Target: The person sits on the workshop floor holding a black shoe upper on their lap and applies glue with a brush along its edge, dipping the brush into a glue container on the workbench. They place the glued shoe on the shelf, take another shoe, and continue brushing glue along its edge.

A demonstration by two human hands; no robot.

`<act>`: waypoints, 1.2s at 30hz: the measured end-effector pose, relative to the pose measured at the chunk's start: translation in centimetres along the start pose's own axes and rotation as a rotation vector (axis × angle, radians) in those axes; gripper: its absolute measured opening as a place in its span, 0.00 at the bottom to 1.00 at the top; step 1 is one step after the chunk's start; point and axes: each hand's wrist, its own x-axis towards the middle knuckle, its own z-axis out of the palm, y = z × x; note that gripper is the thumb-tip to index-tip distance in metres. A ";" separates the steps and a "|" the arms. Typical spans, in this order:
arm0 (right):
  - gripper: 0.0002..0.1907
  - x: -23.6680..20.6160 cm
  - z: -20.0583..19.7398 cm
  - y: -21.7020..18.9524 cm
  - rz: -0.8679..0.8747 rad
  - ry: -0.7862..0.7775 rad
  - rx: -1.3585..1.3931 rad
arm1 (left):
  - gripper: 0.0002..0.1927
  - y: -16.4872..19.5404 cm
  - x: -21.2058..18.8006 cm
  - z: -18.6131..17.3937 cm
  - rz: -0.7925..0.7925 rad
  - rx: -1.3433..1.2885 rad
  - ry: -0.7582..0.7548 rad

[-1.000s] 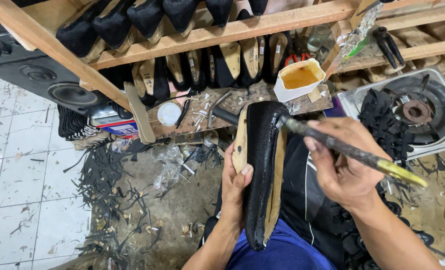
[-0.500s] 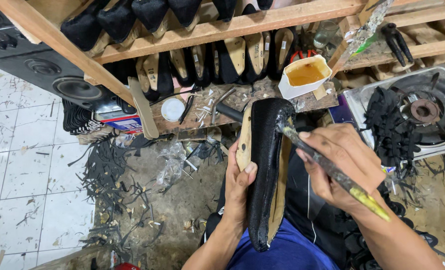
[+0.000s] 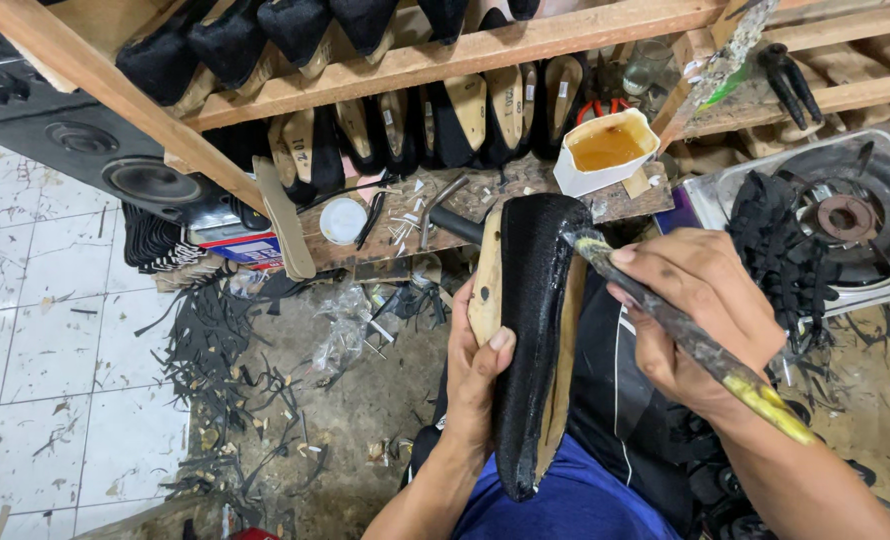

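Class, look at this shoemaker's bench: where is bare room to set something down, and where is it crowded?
Free: the white tiled floor left of the black scrap pile, below the speaker. Crowded: the bench between the white lid and glue tub; the stove.

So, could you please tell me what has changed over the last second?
The right hand has slid the yellow-handled brush from the toe tip down onto the right edge of the black shoe upper on its wooden last. The left hand keeps its grip on the last.
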 end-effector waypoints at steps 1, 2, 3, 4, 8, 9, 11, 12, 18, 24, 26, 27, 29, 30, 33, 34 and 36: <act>0.13 0.0 0.1 0.2 -0.020 0.004 0.008 | 0.46 0.0 0.0 0.0 -0.012 -0.007 0.004; 0.13 -0.1 0.2 0.4 -0.039 0.006 0.017 | 0.46 -0.1 -0.1 0.1 -0.023 -0.015 0.009; 0.13 -0.3 0.4 0.6 -0.061 0.001 0.031 | 0.47 -0.1 -0.1 0.1 -0.034 -0.023 0.013; 0.13 -0.5 0.4 0.8 -0.083 -0.004 0.043 | 0.47 -0.1 -0.1 0.1 -0.031 -0.025 0.011; 0.14 -1.4 0.4 1.4 -0.163 -0.065 0.095 | 0.47 -0.1 0.1 -0.1 -0.025 -0.047 0.018; 0.16 -1.5 0.4 1.5 -0.168 -0.053 0.117 | 0.47 -0.1 0.1 -0.1 -0.026 -0.057 0.021; 0.20 -1.5 0.3 1.8 -0.170 -0.030 0.154 | 0.47 0.0 0.1 -0.1 -0.022 -0.052 0.015; 0.17 -1.5 0.2 1.8 -0.142 -0.020 0.111 | 0.47 0.0 0.0 0.0 -0.023 -0.051 0.013; 0.13 -1.2 0.3 1.1 -0.153 -0.042 0.051 | 0.46 -0.1 0.1 0.4 -0.038 -0.062 0.011; 0.14 -1.4 -0.3 0.1 -0.147 -0.119 0.126 | 0.45 0.0 0.4 0.1 -0.033 -0.106 0.035; 0.19 -1.2 -0.3 0.7 -0.200 -0.057 0.106 | 0.45 0.0 0.3 0.1 -0.020 -0.094 0.007; 0.18 -1.2 -0.4 0.8 -0.179 -0.075 0.095 | 0.45 0.0 0.3 0.1 -0.012 -0.088 -0.009; 0.16 -1.3 -0.5 0.9 -0.142 -0.112 0.080 | 0.46 -0.1 0.3 0.3 -0.042 -0.092 -0.011; 0.15 -1.4 -0.5 0.8 -0.152 -0.122 0.075 | 0.46 -0.1 0.3 0.4 -0.054 -0.093 -0.007; 0.13 -2.1 -0.4 -0.1 -0.195 -0.164 0.081 | 0.46 0.0 0.5 0.5 -0.033 -0.120 0.014; 0.14 -2.3 -0.6 -0.2 -0.213 -0.184 0.091 | 0.46 0.1 0.5 0.5 -0.037 -0.126 0.017; 0.14 -2.4 -0.8 -0.3 -0.212 -0.201 0.104 | 0.46 0.2 0.6 0.4 -0.048 -0.138 0.016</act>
